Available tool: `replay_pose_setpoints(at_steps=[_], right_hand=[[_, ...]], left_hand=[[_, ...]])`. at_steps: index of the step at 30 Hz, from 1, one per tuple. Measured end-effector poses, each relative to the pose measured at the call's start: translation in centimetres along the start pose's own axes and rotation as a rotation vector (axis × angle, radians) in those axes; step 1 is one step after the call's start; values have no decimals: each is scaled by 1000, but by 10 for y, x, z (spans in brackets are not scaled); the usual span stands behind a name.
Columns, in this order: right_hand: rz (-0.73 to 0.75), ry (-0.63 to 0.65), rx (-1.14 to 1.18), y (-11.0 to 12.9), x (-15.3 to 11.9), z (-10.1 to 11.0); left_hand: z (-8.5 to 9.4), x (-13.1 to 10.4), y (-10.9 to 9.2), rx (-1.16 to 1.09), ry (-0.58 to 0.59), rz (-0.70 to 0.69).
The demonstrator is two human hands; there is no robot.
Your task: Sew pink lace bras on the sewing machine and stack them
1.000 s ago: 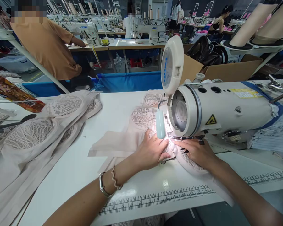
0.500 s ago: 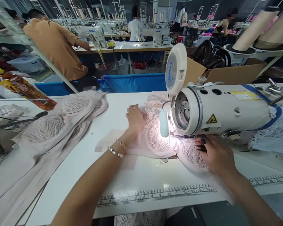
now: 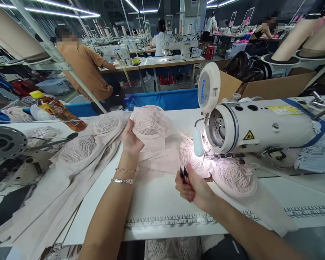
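Note:
My left hand (image 3: 132, 139) grips the edge of a pale pink lace cup piece (image 3: 149, 122), lifted at the left of the sewing machine (image 3: 249, 124). Closed round small dark snips (image 3: 183, 174), my right hand (image 3: 196, 189) is in front of the machine's lit needle area. Another pink lace cup piece (image 3: 234, 177) lies under the machine head and extends to the right. Thin pale fabric joins or overlaps between the two pieces; exactly where is unclear.
Pink lace pieces (image 3: 81, 151) are piled at the left, beside a brown drink bottle (image 3: 61, 112). A ruler strip (image 3: 178, 221) runs along the table's front edge. Behind stand a cardboard box (image 3: 276, 83) and thread cones (image 3: 292, 39). A person in a brown shirt (image 3: 83, 68) sits beyond.
My left hand has moved left and lifted a lace piece. My right hand has left the fabric right of the needle, moved left and now shows the snips. The view has shifted left.

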State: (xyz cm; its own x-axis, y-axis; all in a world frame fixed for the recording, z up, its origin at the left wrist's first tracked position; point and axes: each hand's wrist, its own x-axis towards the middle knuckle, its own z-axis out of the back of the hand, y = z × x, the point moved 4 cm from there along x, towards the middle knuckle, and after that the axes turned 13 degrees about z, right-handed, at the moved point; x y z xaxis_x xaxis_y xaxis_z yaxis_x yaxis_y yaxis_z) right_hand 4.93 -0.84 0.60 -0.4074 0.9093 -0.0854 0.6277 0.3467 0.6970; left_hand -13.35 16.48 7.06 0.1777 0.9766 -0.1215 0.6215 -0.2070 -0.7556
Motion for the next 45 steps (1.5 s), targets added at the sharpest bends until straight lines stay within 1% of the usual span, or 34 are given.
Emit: replay_pose_setpoints(at_steps=[1, 2, 5, 8, 12, 15, 16, 18, 20, 22, 23, 24, 25, 26, 27, 28, 29, 30, 31, 32, 33, 34, 36, 37, 38, 39, 40, 41, 42, 43, 44, 45], right_hand=[[40, -30, 110, 6, 17, -4], [91, -56, 157, 12, 33, -6], [213, -117, 225, 27, 69, -12], [301, -156, 256, 36, 88, -15], [386, -196, 257, 45, 99, -17], [423, -226, 227, 46, 100, -17], [428, -235, 210, 45, 98, -17], [417, -244, 164, 41, 89, -15], [373, -225, 89, 36, 71, -14], [303, -176, -29, 33, 48, -13], [268, -148, -93, 33, 36, -12], [245, -126, -159, 35, 23, -11], [237, -109, -244, 37, 12, -10], [230, -91, -348, 40, 2, -10], [222, -73, -468, 42, -7, -10], [203, -41, -601, 43, -15, -11], [167, 7, -732, 42, -23, -13], [122, 68, -838, 39, -30, -14], [76, 130, -910, 35, -38, -16], [42, 177, -969, 31, -47, -16], [24, 196, -1032, 29, -56, -16], [16, 186, -1100, 28, -66, -14], [29, 114, -1237, 30, -86, -9], [35, 87, -1283, 31, -96, -8], [42, 77, -1301, 32, -105, -7], [48, 87, -1290, 32, -113, -7], [48, 110, -1258, 31, -120, -8], [44, 134, -1221, 30, -127, -9], [31, 159, -1185, 28, -134, -10], [11, 184, -1151, 27, -140, -10], [-12, 205, -1121, 26, -146, -10], [-35, 224, -1096, 26, -153, -9]], left_hand=[[-1, -2, -2, -37, 14, -14], [-2, -3, -3, -39, 17, -28], [-5, -2, -3, -30, 16, -20], [-6, -2, -2, -51, 19, -4], [-2, -1, 1, -68, 19, -4], [-1, -1, -2, -66, 14, -19], [-3, -3, -7, -63, 22, -37], [-10, -14, -24, -38, 63, -113], [-19, -36, -48, 15, 137, -238], [-24, -71, -68, 66, 211, -362], [-23, -92, -72, 77, 225, -405], [-19, -113, -68, 76, 210, -379], [-12, -134, -58, 78, 167, -322], [-4, -154, -39, 112, 92, -201], [6, -173, -10, 192, 17, 45], [16, -194, 20, 276, -83, 253], [26, -214, 49, 336, -205, 409], [32, -233, 74, 399, -275, 491], [34, -248, 93, 489, -294, 527], [33, -261, 106, 610, -265, 541], [28, -270, 113, 752, -174, 529], [19, -278, 115, 902, -32, 511], [-1, -290, 107, 1143, 333, 460], [-11, -294, 100, 1193, 510, 436], [-19, -295, 93, 1186, 628, 409], [-26, -293, 86, 1160, 667, 364], [-31, -288, 80, 1152, 643, 288], [-35, -280, 77, 1192, 585, 192], [-39, -273, 77, 1284, 529, 80], [-44, -266, 79, 1411, 500, -42], [-50, -260, 83, 1542, 523, -152], [-55, -257, 88, 1640, 599, -230]])
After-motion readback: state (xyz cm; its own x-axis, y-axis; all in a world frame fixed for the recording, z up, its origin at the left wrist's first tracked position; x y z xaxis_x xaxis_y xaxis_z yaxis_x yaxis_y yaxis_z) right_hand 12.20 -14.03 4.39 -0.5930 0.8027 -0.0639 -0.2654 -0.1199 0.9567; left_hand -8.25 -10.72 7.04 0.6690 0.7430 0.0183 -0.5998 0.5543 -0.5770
